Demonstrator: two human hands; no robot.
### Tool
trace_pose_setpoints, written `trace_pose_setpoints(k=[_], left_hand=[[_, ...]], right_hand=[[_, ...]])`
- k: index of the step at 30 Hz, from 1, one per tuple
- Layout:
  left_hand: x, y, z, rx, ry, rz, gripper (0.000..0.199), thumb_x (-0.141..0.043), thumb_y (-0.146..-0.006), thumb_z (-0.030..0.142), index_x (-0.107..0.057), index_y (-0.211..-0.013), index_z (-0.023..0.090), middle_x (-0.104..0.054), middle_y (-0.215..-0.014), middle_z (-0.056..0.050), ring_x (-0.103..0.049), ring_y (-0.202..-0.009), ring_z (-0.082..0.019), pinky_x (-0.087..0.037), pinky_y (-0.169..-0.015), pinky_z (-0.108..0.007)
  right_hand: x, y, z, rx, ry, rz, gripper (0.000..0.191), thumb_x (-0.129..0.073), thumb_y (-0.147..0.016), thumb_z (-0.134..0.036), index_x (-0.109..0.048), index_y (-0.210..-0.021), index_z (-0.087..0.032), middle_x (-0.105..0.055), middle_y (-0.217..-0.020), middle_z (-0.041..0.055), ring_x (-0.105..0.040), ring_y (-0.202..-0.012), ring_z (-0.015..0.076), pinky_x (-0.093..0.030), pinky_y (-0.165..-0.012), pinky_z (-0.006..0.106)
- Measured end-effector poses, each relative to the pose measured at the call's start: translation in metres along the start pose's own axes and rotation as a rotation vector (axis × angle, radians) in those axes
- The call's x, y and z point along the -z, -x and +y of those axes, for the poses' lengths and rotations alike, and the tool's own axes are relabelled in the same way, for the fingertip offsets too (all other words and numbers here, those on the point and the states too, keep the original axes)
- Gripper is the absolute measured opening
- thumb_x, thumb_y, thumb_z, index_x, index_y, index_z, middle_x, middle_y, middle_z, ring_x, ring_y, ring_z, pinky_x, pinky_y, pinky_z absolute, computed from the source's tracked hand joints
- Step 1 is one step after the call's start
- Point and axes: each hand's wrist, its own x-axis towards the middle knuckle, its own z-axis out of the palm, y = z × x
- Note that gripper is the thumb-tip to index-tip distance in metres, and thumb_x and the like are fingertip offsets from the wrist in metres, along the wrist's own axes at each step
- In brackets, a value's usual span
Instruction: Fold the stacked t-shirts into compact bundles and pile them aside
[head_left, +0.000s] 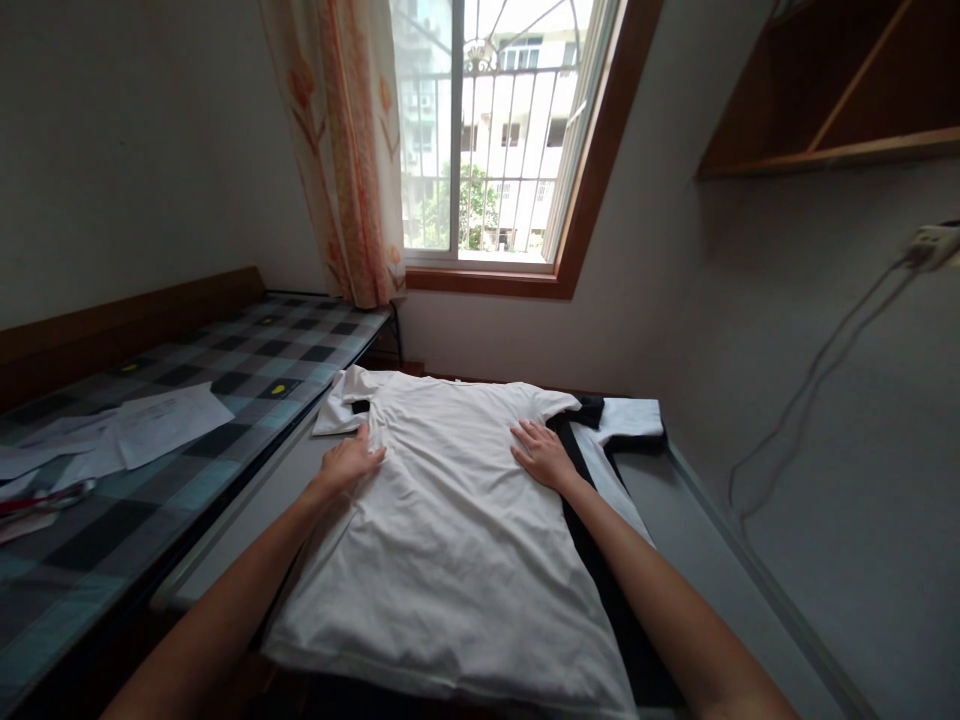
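A white T-shirt (457, 520) lies spread out, somewhat wrinkled, its collar toward the window and its hem toward me. Under it, black cloth (581, 500) and another white garment (630, 415) show at the right side. My left hand (351, 462) rests at the shirt's left edge below the sleeve, thumb apart from the fingers. On the shirt's upper right part, below the other sleeve, my right hand (544, 455) lies flat with its fingers spread. Neither hand holds anything.
The garments lie on a grey table (720, 570). At the left is a bed with a checked cover (247, 460) and loose papers (169, 420). Behind are a curtain (360, 150) and a barred window (510, 150). A shelf (840, 150) and a cable (810, 370) are at the right.
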Motion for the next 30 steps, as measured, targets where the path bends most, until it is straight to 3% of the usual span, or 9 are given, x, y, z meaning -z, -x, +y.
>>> trace_pose_setpoints(k=[4,10,13,17,23,30], left_hand=[[-0.001,0.010,0.007,-0.010,0.004,-0.012,0.071,-0.042,-0.089,0.058,-0.031,-0.142,0.013,-0.067,-0.116,-0.022,-0.063,-0.110,-0.036,-0.047,-0.086,-0.041],[-0.018,0.031,0.021,-0.041,-0.039,0.167,0.068,-0.039,-0.095,0.047,-0.016,-0.153,0.021,-0.066,-0.116,-0.016,-0.066,-0.102,-0.031,-0.047,-0.083,-0.037],[-0.027,0.036,0.023,-0.038,-0.105,0.208,0.061,-0.034,-0.098,0.045,-0.022,-0.154,0.025,-0.064,-0.114,-0.016,-0.067,-0.094,-0.029,-0.048,-0.079,-0.037],[-0.039,0.035,0.019,-0.099,-0.151,0.267,0.049,-0.024,-0.101,0.039,-0.046,-0.141,0.022,-0.062,-0.112,-0.018,-0.068,-0.087,-0.027,-0.048,-0.072,-0.034],[-0.043,0.022,0.013,-0.150,-0.165,0.330,0.047,-0.022,-0.101,0.040,-0.059,-0.123,0.021,-0.064,-0.109,-0.014,-0.068,-0.082,-0.026,-0.049,-0.071,-0.034],[-0.031,-0.021,0.009,-0.235,-0.173,0.364,0.045,-0.027,-0.100,0.043,-0.060,-0.123,0.022,-0.062,-0.116,-0.014,-0.068,-0.083,-0.025,-0.049,-0.072,-0.034]], right_hand=[[0.001,-0.001,0.001,0.025,0.030,-0.037,0.056,-0.034,-0.098,-0.044,-0.044,-0.147,-0.021,-0.036,-0.155,0.0104,-0.030,-0.144,0.0266,-0.023,-0.115,0.042],[-0.001,-0.002,0.001,0.019,0.036,-0.067,0.057,-0.034,-0.098,-0.045,-0.040,-0.149,-0.023,-0.033,-0.157,0.0092,-0.028,-0.145,0.0272,-0.022,-0.116,0.043],[0.000,-0.003,0.003,0.022,0.027,-0.044,0.055,-0.035,-0.097,-0.043,-0.044,-0.147,-0.022,-0.037,-0.155,0.0098,-0.032,-0.143,0.0276,-0.025,-0.115,0.043],[0.002,-0.005,0.014,0.105,0.011,-0.023,0.053,-0.034,-0.098,-0.042,-0.050,-0.144,-0.021,-0.042,-0.152,0.0109,-0.037,-0.140,0.0267,-0.027,-0.114,0.042],[-0.004,-0.006,0.031,0.091,-0.038,-0.031,0.052,-0.033,-0.098,-0.045,-0.048,-0.144,-0.026,-0.038,-0.155,0.0059,-0.031,-0.143,0.0243,-0.026,-0.115,0.044],[-0.001,-0.010,0.018,-0.024,-0.026,-0.063,0.053,-0.034,-0.097,-0.045,-0.045,-0.146,-0.027,-0.035,-0.157,0.0051,-0.029,-0.144,0.0236,-0.024,-0.115,0.042]])
